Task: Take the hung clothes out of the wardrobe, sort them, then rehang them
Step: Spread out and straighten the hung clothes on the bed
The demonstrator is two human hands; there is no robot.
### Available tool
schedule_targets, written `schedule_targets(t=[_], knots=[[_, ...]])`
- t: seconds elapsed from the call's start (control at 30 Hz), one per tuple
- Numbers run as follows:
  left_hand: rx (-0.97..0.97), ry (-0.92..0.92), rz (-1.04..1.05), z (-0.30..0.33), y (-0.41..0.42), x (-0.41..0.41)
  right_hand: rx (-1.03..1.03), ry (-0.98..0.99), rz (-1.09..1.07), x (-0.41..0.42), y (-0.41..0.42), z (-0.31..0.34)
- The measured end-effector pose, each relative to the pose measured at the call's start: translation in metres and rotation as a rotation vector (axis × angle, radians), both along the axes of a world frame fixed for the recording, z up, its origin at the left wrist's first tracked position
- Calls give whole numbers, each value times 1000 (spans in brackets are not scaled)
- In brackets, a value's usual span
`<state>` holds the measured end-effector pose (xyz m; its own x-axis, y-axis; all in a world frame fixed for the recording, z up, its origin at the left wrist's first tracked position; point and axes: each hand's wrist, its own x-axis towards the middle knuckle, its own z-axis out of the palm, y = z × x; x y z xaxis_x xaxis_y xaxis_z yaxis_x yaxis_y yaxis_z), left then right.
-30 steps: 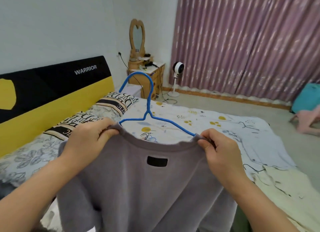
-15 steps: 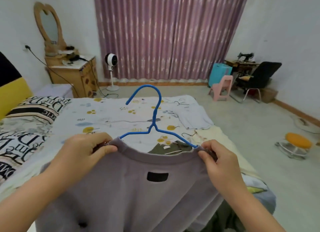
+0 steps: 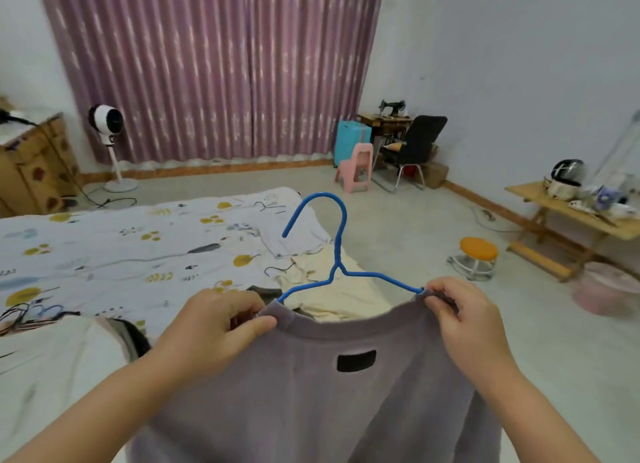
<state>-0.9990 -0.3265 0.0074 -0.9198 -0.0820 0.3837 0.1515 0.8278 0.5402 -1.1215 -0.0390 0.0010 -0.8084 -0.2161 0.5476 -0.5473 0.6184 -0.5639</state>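
Left hand (image 3: 214, 327): thumb and fingers pinched together on the left shoulder of the grey top (image 3: 311, 400), right where the wire enters the collar.
Right hand (image 3: 460, 320): fingertips clamped on the right shoulder seam, over the other wire end.
Grey top: hangs below both grips, neckline stretched flat between them; held this way, I judge, to keep it seated on the hanger for carrying to the wardrobe.
Blue hanger (image 3: 337, 254): arms tucked under the fingers on each side, hook rising just beyond them, free to catch a rail.
Bed (image 3: 104, 254): beyond and left of the left-hand fingers; patterned sheet with cream and dark clothes (image 3: 329, 289) and loose hangers lying on it, apparently still to sort.
Floor: pale, beyond the right-hand fingers; an orange stool (image 3: 478, 251) stands there.
Far room: pink chair (image 3: 356, 164), black chair, wooden table at right, purple curtains (image 3: 214, 71) farthest off.
Wardrobe: out of view.
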Motion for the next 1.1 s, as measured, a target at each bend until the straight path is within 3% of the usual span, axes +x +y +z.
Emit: schedule_targets(t=[0.4,0.8,1.1], knots=[[245,45,-28,-5,130,-166,188,77,-138,-174,105,-1],[210,-167,-233,-10,191,-346,288,-127,-353,-325,165,-7],[286,-72,-181,-7,252,-465,245,-110,-338,-458,210,-3]])
